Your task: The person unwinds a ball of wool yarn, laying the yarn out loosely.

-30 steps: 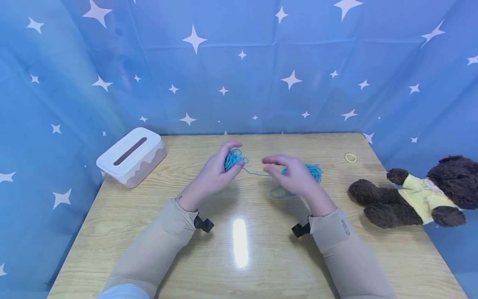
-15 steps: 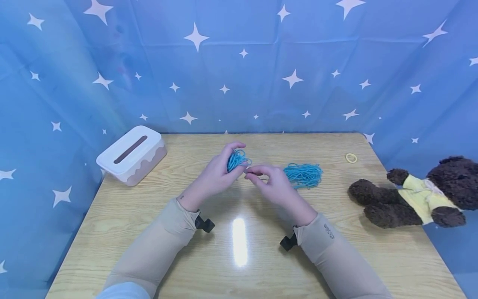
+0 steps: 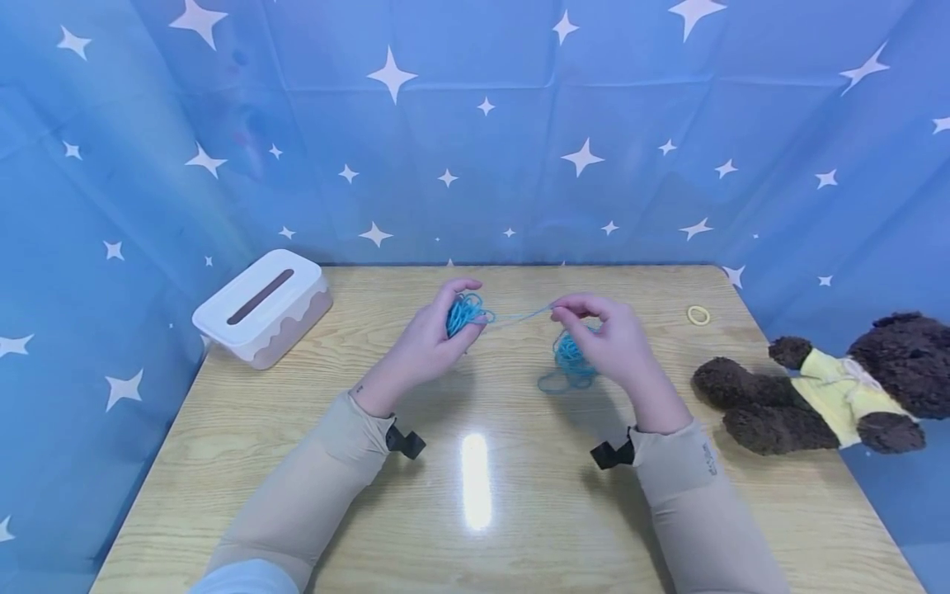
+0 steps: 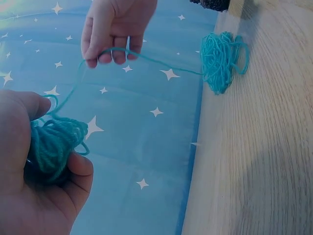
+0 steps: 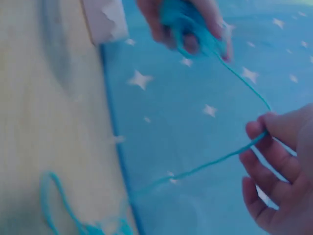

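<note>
My left hand point(image 3: 426, 342) grips a turquoise yarn bundle point(image 3: 464, 313), its fingers and thumb curled round it; the left wrist view shows the bundle point(image 4: 54, 147) in the palm. To the right, my right hand point(image 3: 612, 342) pinches a strand of the same yarn between thumb and forefinger. From the left bundle the strand point(image 5: 249, 87) runs to those fingertips, then on to a second, loose yarn pile point(image 4: 218, 63) lying on the table. In the head view that pile point(image 3: 571, 363) is partly hidden behind my right hand.
A white and pinkish tissue box point(image 3: 270, 309) stands at the table's back left. A small yellow ring point(image 3: 698, 314) lies at the back right. Beyond it, a dark brown plush toy in yellow clothes point(image 3: 831, 392) lies across the right edge. A starry blue curtain point(image 3: 519, 198) hangs behind.
My right hand first moved left to the yarn by my left hand, then drew away to the right with the strand pinched. My left hand has hardly moved.
</note>
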### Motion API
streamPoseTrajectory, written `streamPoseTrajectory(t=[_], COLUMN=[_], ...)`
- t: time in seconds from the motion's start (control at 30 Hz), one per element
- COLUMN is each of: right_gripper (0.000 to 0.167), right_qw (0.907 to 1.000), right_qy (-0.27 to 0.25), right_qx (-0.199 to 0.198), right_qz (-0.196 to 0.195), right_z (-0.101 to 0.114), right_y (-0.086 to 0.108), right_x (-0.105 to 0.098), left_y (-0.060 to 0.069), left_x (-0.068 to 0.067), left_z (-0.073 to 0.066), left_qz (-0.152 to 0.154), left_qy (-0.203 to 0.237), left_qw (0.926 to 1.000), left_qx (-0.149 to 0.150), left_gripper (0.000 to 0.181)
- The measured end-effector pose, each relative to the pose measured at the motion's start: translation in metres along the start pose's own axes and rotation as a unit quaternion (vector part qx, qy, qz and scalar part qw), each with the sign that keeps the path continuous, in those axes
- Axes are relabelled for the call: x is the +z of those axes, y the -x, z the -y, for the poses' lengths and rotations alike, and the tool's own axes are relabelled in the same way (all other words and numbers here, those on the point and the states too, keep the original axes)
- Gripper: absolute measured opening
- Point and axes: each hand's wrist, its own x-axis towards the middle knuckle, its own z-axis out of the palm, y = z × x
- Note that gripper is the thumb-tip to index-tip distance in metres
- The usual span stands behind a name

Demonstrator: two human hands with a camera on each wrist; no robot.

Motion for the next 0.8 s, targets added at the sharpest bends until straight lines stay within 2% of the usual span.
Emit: streamPoseTrajectory(t=[0.2,0.47,0.63,0.8], right_gripper=[0.032,0.041,0.041,0.037], right_qw=[0.9968,0.984,0.9733,0.9628], right_qy=[0.048,0.114,0.164,0.199], right_qx=[0.011,0.083,0.123,0.173], right_qz=[-0.063,-0.109,-0.102,-0.059], right_z=[-0.009,-0.027,-0.037,-0.052], right_y=[0.002,0.002,0.002,0.002], right_x=[-0.034,-0.058,-0.064,-0.069], left_y=[0.0,0.0,-0.001,-0.002], left_x=[0.001,0.001,0.001,0.001], left_z=[0.002,0.003,0.004,0.005], left_qz=[-0.008,-0.008,-0.019,-0.042], left_qy=[0.001,0.004,-0.005,-0.013], left_qw=[1.0,1.0,0.9998,0.999], left_qx=[0.001,0.003,-0.001,-0.011], left_gripper=[0.056,0.055,0.056,0.056])
